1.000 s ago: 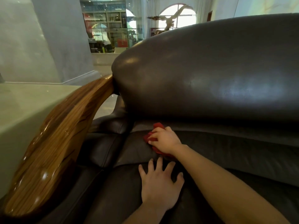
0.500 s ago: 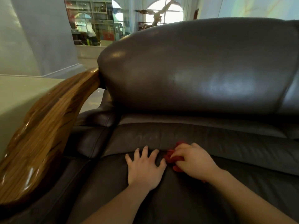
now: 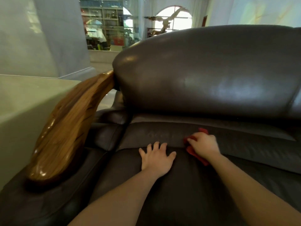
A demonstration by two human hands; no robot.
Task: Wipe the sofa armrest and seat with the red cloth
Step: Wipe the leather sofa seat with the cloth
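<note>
right hand [image 3: 204, 145]: pressed palm-down on the red cloth [image 3: 197, 154], fingers curled over it and closed on the bunched fabric; slight motion blur noted.
red cloth: bunched under the right hand on the far part of the seat [image 3: 187, 190], just near of the crease below the backrest [image 3: 211, 75]; red edges visible at the far side, left side and near-right side of the hand.
left hand [image 3: 156, 158]: laid flat on the seat, fingers spread wide, nothing held; placed just left of the cloth, not touching it.
seat: dark leather, both forearms stretched across it from the near edge.
armrest [image 3: 68, 128]: glossy wooden rail, curved, running from near left up to the backrest corner; dark leather padding [image 3: 104, 132] seen beside and below it. Well apart from both hands.
backrest: dark leather, rounded, light reflections on its surface.
background: pale wall [image 3: 40, 38] at far left; shelving [image 3: 104, 26] and an arched window [image 3: 174, 18] far behind the sofa.
</note>
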